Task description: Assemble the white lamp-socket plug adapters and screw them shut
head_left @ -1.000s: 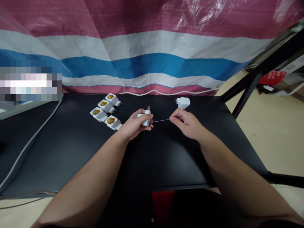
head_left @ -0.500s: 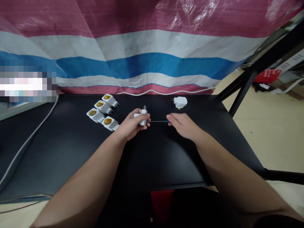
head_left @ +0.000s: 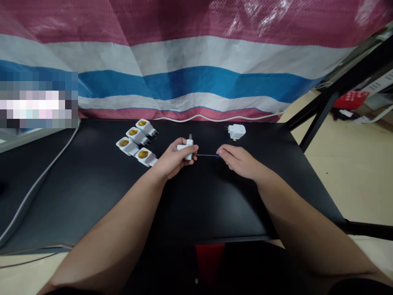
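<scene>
Held above the black table is a white plug-in lamp socket (head_left: 188,150), its prongs pointing away from me, and my left hand (head_left: 175,160) is closed round it. My right hand (head_left: 238,161) grips the blue handle of a screwdriver (head_left: 205,155). The thin shaft runs level to the left and its tip meets the socket's right side; the tip itself is hidden. To the left lie several similar white lamp sockets (head_left: 146,156) with brass-coloured threaded openings facing up. One more white lamp socket (head_left: 237,131) lies beyond my right hand, prongs to the left.
A white cable (head_left: 199,118) runs along the back edge of the black table (head_left: 196,205). Behind it hangs a striped plastic sheet (head_left: 190,82). A grey cable (head_left: 43,174) crosses the left side. Black metal frame bars (head_left: 319,119) stand at the right.
The whole view has shifted slightly, so everything sits a little further right. Both hands keep their hold, and the screwdriver stays against the socket.
</scene>
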Demonstrator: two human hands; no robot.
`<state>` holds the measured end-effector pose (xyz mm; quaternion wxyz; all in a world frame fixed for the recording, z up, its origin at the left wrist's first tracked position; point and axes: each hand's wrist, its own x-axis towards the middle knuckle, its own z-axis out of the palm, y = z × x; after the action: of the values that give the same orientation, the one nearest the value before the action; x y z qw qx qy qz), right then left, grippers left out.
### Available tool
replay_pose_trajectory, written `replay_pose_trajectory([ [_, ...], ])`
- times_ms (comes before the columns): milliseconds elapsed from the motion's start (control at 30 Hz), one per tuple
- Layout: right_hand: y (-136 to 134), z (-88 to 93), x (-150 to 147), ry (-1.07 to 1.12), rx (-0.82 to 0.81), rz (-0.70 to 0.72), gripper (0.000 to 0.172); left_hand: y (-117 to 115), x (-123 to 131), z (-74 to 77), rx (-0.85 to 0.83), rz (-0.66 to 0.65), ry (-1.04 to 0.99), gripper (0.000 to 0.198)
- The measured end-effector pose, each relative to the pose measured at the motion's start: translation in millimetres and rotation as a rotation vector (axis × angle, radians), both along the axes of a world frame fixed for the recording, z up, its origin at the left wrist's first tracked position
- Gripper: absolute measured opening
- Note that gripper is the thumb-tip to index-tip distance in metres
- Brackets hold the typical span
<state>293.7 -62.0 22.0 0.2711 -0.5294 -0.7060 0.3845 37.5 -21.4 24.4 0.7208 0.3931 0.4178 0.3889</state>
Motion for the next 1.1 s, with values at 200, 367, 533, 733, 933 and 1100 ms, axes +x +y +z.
replay_pose_trajectory([
  [200,1.7,0.2,3.3,0.005,0.016,0.014,0.037,-0.3,0.5,1.3,0.018,0.001,0.007,0.047],
  [367,1.9,-0.1,0.3,-0.002,-0.008,-0.009,0.052,-0.2,0.6,-0.4,0.030,-0.005,0.001,0.047],
  [533,-0.5,0.4,0.8,0.093,0.056,0.025,0.034,0.7,0.8,0.3,0.020,0.007,-0.009,0.046],
  [733,1.9,-0.6,-2.0,-0.072,0.020,-0.030,0.054,-0.1,0.8,1.8,0.029,-0.007,-0.016,0.047],
  [933,0.1,-3.3,-0.6,0.046,0.080,-0.031,0.033,0.5,1.4,2.3,0.011,0.018,-0.019,0.044],
  [1100,2.5,-1.0,-1.3,-0.050,0.060,-0.072,0.043,1.1,0.5,1.9,0.018,0.026,-0.038,0.043],
])
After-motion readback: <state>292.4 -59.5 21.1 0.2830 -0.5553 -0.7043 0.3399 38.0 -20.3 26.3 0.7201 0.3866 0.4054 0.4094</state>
